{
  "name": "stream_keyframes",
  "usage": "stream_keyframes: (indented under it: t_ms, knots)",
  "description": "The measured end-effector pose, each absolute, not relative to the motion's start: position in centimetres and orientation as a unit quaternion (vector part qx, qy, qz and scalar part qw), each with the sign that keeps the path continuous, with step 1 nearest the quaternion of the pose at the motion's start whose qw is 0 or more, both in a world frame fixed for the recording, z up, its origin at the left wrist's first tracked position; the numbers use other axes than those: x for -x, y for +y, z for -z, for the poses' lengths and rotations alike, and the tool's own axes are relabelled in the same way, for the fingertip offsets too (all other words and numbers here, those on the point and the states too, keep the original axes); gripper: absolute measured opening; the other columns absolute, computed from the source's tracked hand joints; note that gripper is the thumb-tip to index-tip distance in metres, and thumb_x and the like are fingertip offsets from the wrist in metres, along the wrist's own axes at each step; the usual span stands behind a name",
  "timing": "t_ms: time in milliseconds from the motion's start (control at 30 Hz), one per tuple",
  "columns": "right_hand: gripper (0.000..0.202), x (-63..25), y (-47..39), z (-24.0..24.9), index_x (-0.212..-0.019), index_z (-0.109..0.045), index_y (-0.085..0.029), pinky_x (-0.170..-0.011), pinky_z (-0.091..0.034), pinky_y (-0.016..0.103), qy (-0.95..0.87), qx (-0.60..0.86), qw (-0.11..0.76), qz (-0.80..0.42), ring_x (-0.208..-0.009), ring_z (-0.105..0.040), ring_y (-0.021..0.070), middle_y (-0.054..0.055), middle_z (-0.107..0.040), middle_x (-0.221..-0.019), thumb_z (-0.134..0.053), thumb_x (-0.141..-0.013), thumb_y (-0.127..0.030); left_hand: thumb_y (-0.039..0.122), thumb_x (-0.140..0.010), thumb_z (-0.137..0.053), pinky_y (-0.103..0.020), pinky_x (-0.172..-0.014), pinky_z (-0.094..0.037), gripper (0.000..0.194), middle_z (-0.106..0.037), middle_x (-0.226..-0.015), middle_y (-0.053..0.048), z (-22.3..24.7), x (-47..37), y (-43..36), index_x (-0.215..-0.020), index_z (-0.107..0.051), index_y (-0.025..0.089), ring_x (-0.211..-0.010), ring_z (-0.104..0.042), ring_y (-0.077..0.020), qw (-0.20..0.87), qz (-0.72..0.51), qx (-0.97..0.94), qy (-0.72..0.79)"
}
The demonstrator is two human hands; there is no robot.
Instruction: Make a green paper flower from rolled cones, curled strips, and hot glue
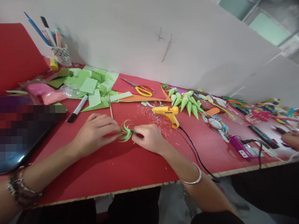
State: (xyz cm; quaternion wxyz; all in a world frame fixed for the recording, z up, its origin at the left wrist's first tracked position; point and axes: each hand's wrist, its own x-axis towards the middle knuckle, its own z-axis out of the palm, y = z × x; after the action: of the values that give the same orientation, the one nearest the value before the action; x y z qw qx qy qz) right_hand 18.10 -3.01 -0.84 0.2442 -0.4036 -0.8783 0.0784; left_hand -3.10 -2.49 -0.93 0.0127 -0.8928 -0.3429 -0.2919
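Between my two hands, a green curled paper piece (126,131) with several thin curved strips is held just above the red table (121,168). My left hand (97,133) has its fingertips closed at the left side of the piece. From the right, my right hand (149,137) pinches the piece's edge between thumb and fingers. A thin wooden stick (110,106) lies just beyond my left hand. The yellow glue gun (167,113) rests beyond my right hand, its nozzle pointing left and its black cable running to the front edge.
Green paper scraps (88,84), yellow-handled scissors (143,91) and green paper cones (187,102) lie along the wall. A marker (78,109) and a dark device (25,140) are at left. A purple power strip (240,147) and another person's hand (291,140) are at right.
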Motion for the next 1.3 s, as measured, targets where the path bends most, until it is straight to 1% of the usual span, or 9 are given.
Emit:
stream_keyframes:
  t_ms: [200, 300, 400, 567, 633, 900, 1100, 1300]
  knots:
    - [0.022, -18.1, -3.0, 1.0, -0.055, -0.047, -0.016, -0.047, -0.019, 0.021, -0.880, 0.399, 0.244, -0.080, -0.046, -0.030, 0.0053, -0.005, -0.044, -0.051, -0.045, -0.076, -0.022, 0.031, -0.084, -0.049, -0.031, -0.068, -0.030, 0.014, -0.062, -0.075, 0.003, 0.9, 3.0, -2.5, -0.077, -0.058, 0.024, -0.069, -0.054, -0.0125, 0.009, 0.310, 0.896, -0.319]
    - [0.022, -18.1, -3.0, 1.0, -0.057, -0.049, -0.016, -0.048, -0.020, 0.021, -0.887, 0.395, 0.228, -0.072, -0.047, -0.035, 0.0057, -0.004, -0.047, -0.052, -0.044, -0.077, -0.023, 0.030, -0.084, -0.049, -0.030, -0.067, -0.030, 0.015, -0.063, -0.073, 0.003, 0.9, 3.0, -2.5, -0.076, -0.059, 0.024, -0.068, -0.054, -0.0123, 0.005, 0.313, 0.895, -0.318]
    - [0.020, -18.1, -3.0, 1.1, -0.063, -0.053, -0.016, -0.049, -0.022, 0.021, -0.893, 0.390, 0.219, -0.056, -0.049, -0.042, 0.0066, -0.003, -0.052, -0.054, -0.043, -0.078, -0.024, 0.030, -0.084, -0.050, -0.030, -0.066, -0.031, 0.015, -0.063, -0.073, 0.003, 0.9, 3.0, -2.5, -0.076, -0.060, 0.023, -0.067, -0.054, -0.0122, 0.013, 0.310, 0.897, -0.317]
    - [0.018, -18.2, -3.0, 1.2, -0.081, -0.058, -0.019, -0.050, -0.023, 0.022, -0.903, 0.376, 0.208, -0.010, -0.052, -0.050, 0.0076, -0.003, -0.060, -0.060, -0.042, -0.081, -0.026, 0.029, -0.086, -0.046, -0.030, -0.064, -0.032, 0.017, -0.063, -0.072, 0.003, 0.9, 3.0, -2.5, -0.076, -0.058, 0.021, -0.068, -0.055, -0.0134, 0.088, 0.279, 0.910, -0.292]
    - [0.019, -18.1, -3.0, 1.3, -0.083, -0.058, -0.019, -0.049, -0.023, 0.023, -0.908, 0.365, 0.206, 0.021, -0.051, -0.051, 0.0076, -0.003, -0.061, -0.061, -0.041, -0.082, -0.026, 0.028, -0.088, -0.043, -0.029, -0.064, -0.033, 0.020, -0.063, -0.069, 0.003, 0.8, 2.9, -2.7, -0.075, -0.057, 0.020, -0.067, -0.055, -0.0131, 0.120, 0.263, 0.916, -0.276]
    - [0.021, -17.9, -3.2, 1.0, -0.077, -0.058, -0.018, -0.049, -0.024, 0.024, -0.915, 0.318, 0.219, 0.116, -0.048, -0.049, 0.0076, -0.004, -0.060, -0.056, -0.040, -0.085, -0.025, 0.027, -0.089, -0.040, -0.027, -0.061, -0.037, 0.028, -0.060, -0.060, 0.003, 0.1, 2.3, -3.4, -0.065, -0.053, 0.019, -0.059, -0.054, -0.0121, 0.187, 0.265, 0.908, -0.266]
    - [0.028, -17.7, -3.3, 0.8, -0.066, -0.055, -0.017, -0.051, -0.024, 0.024, -0.918, 0.278, 0.231, 0.162, -0.048, -0.048, 0.0077, -0.003, -0.055, -0.052, -0.037, -0.087, -0.023, 0.025, -0.086, -0.046, -0.026, -0.059, -0.037, 0.022, -0.058, -0.058, 0.003, -0.2, 2.3, -3.7, -0.066, -0.053, 0.020, -0.058, -0.052, -0.0118, 0.200, 0.275, 0.904, -0.257]
    - [0.028, -17.7, -3.4, 0.7, -0.066, -0.054, -0.017, -0.052, -0.024, 0.024, -0.918, 0.273, 0.234, 0.167, -0.048, -0.047, 0.0075, -0.004, -0.055, -0.052, -0.037, -0.087, -0.022, 0.024, -0.085, -0.048, -0.026, -0.060, -0.038, 0.021, -0.057, -0.056, 0.003, -0.1, 2.5, -3.7, -0.065, -0.053, 0.018, -0.057, -0.051, -0.0117, 0.201, 0.283, 0.904, -0.250]
